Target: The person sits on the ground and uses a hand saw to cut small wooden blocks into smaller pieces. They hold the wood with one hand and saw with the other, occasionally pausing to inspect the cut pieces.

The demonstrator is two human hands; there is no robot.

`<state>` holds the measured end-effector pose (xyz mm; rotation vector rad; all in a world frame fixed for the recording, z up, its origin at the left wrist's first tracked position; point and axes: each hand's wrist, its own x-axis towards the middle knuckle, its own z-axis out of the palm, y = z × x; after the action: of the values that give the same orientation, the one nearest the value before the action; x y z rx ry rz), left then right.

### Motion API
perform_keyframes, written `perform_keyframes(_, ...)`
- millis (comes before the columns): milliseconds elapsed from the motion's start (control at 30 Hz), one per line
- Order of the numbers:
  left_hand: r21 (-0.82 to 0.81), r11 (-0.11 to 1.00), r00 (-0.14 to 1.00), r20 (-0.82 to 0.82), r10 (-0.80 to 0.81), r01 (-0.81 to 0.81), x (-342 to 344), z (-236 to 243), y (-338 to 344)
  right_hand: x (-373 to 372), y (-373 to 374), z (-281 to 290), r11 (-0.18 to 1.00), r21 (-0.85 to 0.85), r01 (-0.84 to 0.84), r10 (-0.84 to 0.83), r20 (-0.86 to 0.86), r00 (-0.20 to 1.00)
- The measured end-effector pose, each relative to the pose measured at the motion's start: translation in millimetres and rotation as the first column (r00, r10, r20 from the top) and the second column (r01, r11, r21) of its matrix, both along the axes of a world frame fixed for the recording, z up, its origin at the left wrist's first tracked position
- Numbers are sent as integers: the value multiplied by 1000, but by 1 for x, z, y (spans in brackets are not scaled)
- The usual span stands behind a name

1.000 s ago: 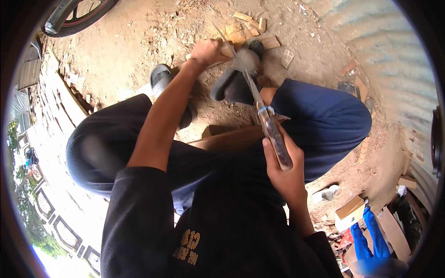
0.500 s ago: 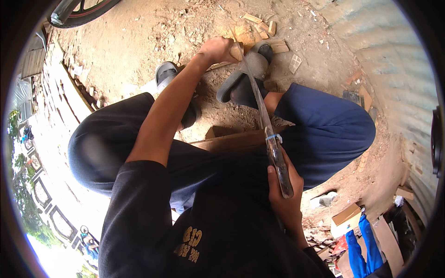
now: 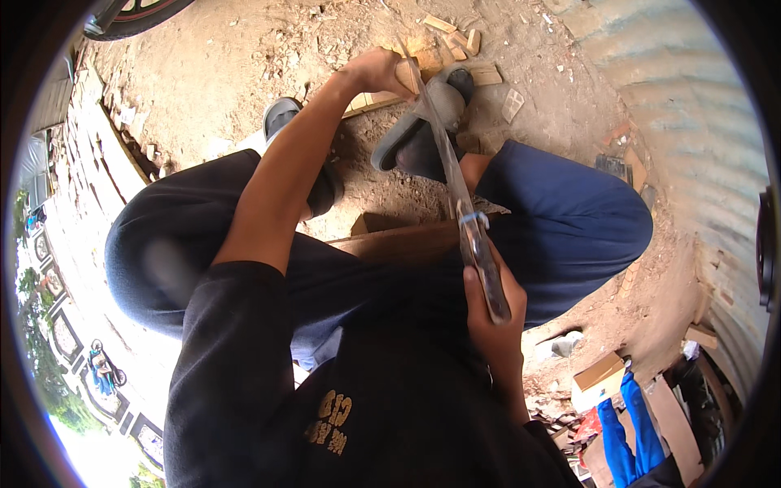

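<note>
Both hands are closed on something: the right hand (image 3: pixel 490 313) is wrapped round the dark handle of a long knife (image 3: pixel 455 183), whose blade runs forward to the wooden block (image 3: pixel 411 71) that the left hand (image 3: pixel 376 69) pinches upright on the dirt ground (image 3: pixel 228 73), just ahead of the grey sandals (image 3: pixel 423 122). Judging by its look, the knife is stiff and blade-heavy, safest held well back on the handle, while the block seems light, rigid and apt to tip, so fingers belong low on its sides, clear of the edge.

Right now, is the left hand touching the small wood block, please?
Touching: the head view shows the left hand gripping the wood block beside the long knife's blade.
</note>
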<state>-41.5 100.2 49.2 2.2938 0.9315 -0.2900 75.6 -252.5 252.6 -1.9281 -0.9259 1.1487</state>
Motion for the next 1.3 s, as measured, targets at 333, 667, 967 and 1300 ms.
perform_keyframes(333, 25, 999, 999, 14, 45, -45, -8, -13, 7, 7, -14, 15, 999, -22, -48, 48, 26, 998)
perform_keyframes(667, 151, 988, 998, 44, -35, 28, -3, 1, 1, -1, -11, 13, 993, 29, -112, 107, 127, 986)
perform_keyframes(967, 129, 991, 997, -75, -24, 33, 1, 3, -7, 1, 16, 8, 998, -36, -52, 52, -5, 999)
perform_keyframes(1300, 279, 957, 973, -230, -12, 78, 1, -5, -13, -7, 0, 16, 997, 11, -72, 71, 75, 995)
